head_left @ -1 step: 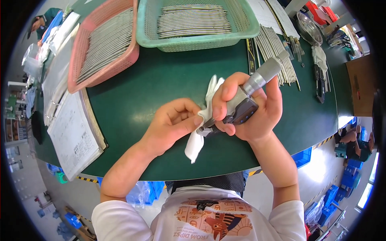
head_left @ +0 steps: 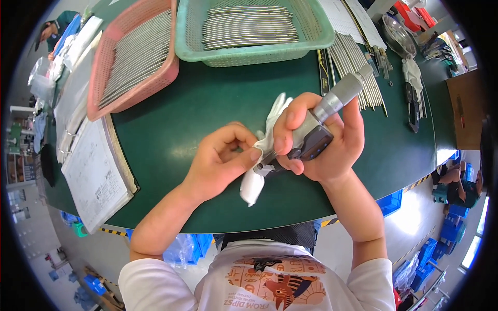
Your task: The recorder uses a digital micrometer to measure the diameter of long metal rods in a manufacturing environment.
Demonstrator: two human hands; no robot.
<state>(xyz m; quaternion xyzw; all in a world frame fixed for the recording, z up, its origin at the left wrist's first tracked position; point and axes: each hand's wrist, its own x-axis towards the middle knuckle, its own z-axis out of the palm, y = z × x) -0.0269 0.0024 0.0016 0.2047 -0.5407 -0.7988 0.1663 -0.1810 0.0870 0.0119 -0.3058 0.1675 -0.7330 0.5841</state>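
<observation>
Now | green table [head_left: 207, 114]: two baskets | right hand [head_left: 321, 140] grips micrometer [head_left: 324, 122] | left hand [head_left: 223, 158] pinches cloth [head_left: 259, 171]

Worked over a dark green table [head_left: 207, 109]. Directly on it: a pink basket [head_left: 104, 78] and a green basket [head_left: 249, 54] of thin metal rods, loose rods [head_left: 358, 67] at right, stacked papers [head_left: 96, 176] at left, pliers [head_left: 412, 106].

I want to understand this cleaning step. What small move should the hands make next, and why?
Probably the left hand should draw the white cloth a little further along the measuring tool. The right hand grips the tool above the green table, and the cloth is pinched right at its lower end.
</observation>
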